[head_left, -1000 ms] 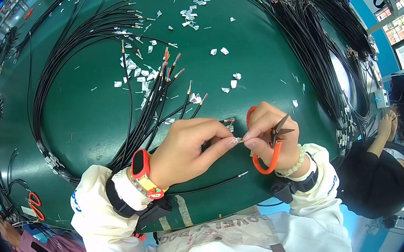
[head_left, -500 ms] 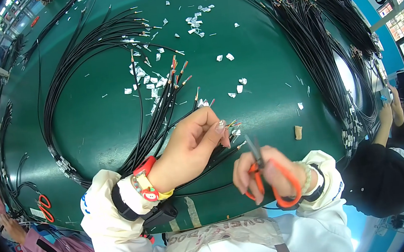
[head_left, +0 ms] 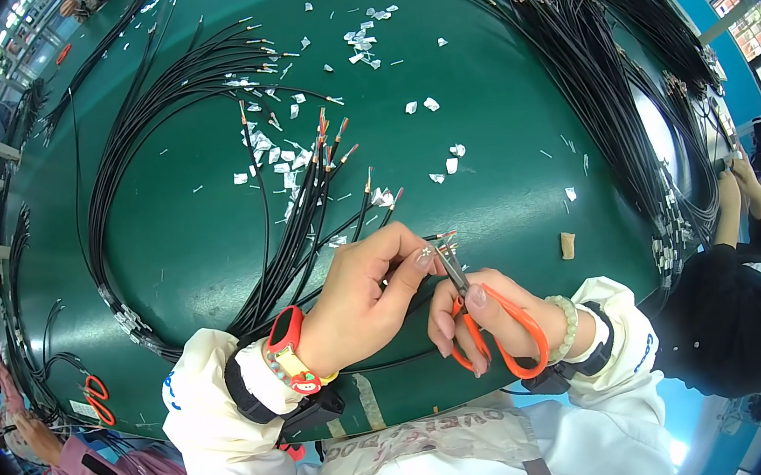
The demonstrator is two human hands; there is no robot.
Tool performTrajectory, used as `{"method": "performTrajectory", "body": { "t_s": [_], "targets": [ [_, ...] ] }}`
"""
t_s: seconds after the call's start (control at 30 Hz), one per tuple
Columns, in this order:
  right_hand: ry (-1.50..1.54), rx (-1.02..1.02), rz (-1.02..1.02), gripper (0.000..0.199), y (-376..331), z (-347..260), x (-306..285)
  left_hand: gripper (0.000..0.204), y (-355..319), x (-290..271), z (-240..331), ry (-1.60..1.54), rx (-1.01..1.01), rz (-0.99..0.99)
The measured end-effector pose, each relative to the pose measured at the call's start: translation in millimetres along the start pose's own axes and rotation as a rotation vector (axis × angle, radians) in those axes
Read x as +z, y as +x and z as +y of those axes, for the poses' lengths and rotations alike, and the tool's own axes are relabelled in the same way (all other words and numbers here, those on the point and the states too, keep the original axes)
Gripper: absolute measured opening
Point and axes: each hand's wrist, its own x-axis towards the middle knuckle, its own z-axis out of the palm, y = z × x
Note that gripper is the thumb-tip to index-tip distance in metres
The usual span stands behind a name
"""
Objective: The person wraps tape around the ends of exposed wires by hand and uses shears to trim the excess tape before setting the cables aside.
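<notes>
"What's on the shiny green desk (head_left: 495,93)?"
"By its front edge, the left hand (head_left: 358,287) pinches some thin, coloured wires (head_left: 448,248)."
"And the right hand (head_left: 499,304)?"
"It holds metal scissors (head_left: 457,274) with orange loop handles, blades at the wires."

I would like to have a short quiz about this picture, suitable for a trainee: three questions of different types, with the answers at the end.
1. Open question: What does the person's right hand hold?
2. True or false: The red wristband is on the person's left wrist.
3. Fill the gap: The white scraps lie on a table whose surface colour is ____.

Key:
1. Scissors with orange handles; the blade tips are close to the fingertips of the left hand.
2. True.
3. Green.
</notes>
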Motion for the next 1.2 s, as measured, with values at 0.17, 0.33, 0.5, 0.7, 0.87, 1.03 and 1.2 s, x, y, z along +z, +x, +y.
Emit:
{"method": "performTrajectory", "body": {
  "t_s": [0.17,0.33,0.5,0.7,0.87,1.03,1.2],
  "targets": [
    [-0.032,0.124,-0.069,0.045,0,-4,1,0.016,-1,0,-6,-0.044,-0.03,0.016],
    [-0.028,0.045,-0.033,0.049,4,4,5,0.014,-1,3,-10,-0.067,0.087,0.054],
    [0.235,0.127,-0.044,0.059,6,5,5,0.006,-2,5,-11,0.131,0.221,0.092],
    [0.474,0.164,0.007,0.064,9,8,14,0.003,0,8,-12,0.169,0.217,0.132],
    [0.527,0.224,0.022,0.062,9,10,14,0.004,1,6,-18,0.242,0.291,0.12],
    [0.55,0.204,-0.023,0.06,8,21,11,0.004,-1,6,-15,0.244,0.272,0.103],
    [0.37,-0.05,0.145,0.061,10,17,15,0.006,-2,1,-12,0.157,0.23,0.174]
  ]
}}
